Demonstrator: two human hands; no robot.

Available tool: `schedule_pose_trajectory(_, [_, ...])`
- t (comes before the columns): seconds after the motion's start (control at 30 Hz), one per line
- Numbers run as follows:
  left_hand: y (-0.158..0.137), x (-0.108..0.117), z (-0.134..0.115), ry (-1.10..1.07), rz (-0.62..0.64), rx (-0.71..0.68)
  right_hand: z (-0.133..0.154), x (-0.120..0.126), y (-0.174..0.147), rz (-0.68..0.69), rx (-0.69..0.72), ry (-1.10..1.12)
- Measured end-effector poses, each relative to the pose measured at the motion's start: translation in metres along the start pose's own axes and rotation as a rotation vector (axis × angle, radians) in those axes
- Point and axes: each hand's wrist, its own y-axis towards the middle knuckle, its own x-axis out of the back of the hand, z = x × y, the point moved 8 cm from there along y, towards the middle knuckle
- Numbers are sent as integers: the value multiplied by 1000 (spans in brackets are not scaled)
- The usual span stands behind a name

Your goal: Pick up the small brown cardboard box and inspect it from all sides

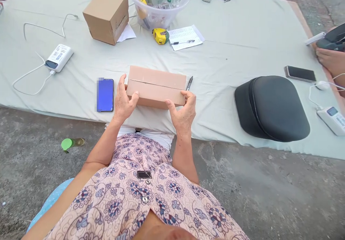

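Observation:
A closed cardboard box, long and low with a seam along its top, lies on the cloth-covered table in front of me. My left hand grips its left end, thumb on the near edge and fingers up along the side. At the right end, my right hand holds the near corner between thumb and fingers. Some fingertips are hidden behind the box. A smartphone with a blue screen lies just left of my left hand. Beyond the box's right end is a black pen.
Farther back stand a taller cardboard box and a plastic basket, with a yellow tape measure and notepad nearby. A white power bank sits left. At right are a black case, another phone and another person's hand.

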Motion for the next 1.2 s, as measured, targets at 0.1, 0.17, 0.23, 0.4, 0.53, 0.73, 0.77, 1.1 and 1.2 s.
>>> schedule_pose_trajectory(0.1, [0,0,-4,-20,0,-20,6,5,-2,-24,53,30])
schedule_pose_trajectory(0.17, [1,-3,-6,-72,2,-34,7,6,-1,-38,72,52])
schedule_pose_trajectory(0.23, [3,-7,-4,-154,13,-33,4,4,1,-39,54,70])
schedule_pose_trajectory(0.4, [3,-11,18,-195,-41,117,-10,-14,2,54,-36,44])
schedule_pose_trajectory(0.53, [-2,-12,29,-146,-52,183,-17,-20,0,85,-82,57])
schedule_pose_trajectory(0.73, [-8,-25,42,-115,34,242,-23,-28,-5,176,-111,26])
schedule_pose_trajectory(0.77, [-9,-27,43,-125,54,245,-24,-30,-6,182,-121,8])
schedule_pose_trajectory(1.1, [-9,-29,41,-163,44,288,-25,-36,-1,5,-203,-57])
schedule_pose_trajectory(1.2, [-9,-30,43,-160,42,284,-25,-37,-1,-8,-158,-18])
